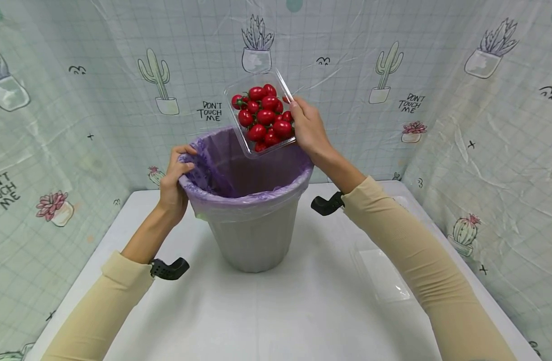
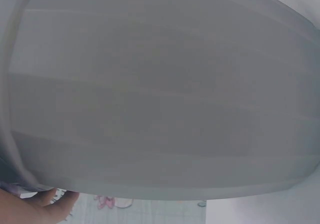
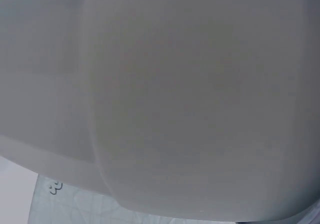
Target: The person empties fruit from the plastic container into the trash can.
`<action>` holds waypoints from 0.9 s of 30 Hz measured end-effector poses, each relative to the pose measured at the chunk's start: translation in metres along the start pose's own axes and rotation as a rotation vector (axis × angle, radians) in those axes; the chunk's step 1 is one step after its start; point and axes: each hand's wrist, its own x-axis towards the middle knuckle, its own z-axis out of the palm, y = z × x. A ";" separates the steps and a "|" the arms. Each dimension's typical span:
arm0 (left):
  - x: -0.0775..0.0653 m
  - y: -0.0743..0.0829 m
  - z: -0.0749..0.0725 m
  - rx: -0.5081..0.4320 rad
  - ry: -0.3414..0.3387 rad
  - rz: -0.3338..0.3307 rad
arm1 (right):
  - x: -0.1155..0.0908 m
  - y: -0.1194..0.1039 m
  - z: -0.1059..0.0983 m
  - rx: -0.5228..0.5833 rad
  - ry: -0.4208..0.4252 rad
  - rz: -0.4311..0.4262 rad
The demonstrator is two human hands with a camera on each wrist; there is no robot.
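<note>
In the head view a grey bin [image 1: 255, 240] stands on the table, lined with a purple bag [image 1: 262, 175] folded over its rim. My left hand [image 1: 174, 183] grips the bin's rim on the left, fingers over the edge of the bag. My right hand [image 1: 309, 125] holds the right edge of a clear plastic tray [image 1: 247, 149], tilted above the bin's mouth. Several red cherry tomatoes [image 1: 265, 117] lie in the tray. The bin's grey wall [image 2: 160, 94] fills most of the left wrist view, with left fingers at the lower corner. In the right wrist view, the hand is hidden.
A clear plastic lid [image 1: 384, 276] lies flat on the white table [image 1: 257, 311], to the right near the right sleeve [image 1: 411, 250]. A cactus-patterned sheet [image 1: 348, 30] hangs around the table's back and sides.
</note>
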 end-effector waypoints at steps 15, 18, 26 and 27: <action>-0.001 0.000 0.001 -0.002 0.002 0.005 | -0.001 0.002 0.000 -0.056 -0.010 -0.017; -0.001 0.000 0.002 -0.001 0.003 0.005 | -0.001 0.002 0.000 -0.062 -0.013 -0.023; -0.001 0.001 0.002 -0.001 0.006 0.006 | -0.001 0.002 -0.001 -0.077 -0.012 -0.030; -0.001 0.001 0.002 -0.001 0.006 0.006 | -0.001 0.002 -0.001 -0.080 -0.011 -0.038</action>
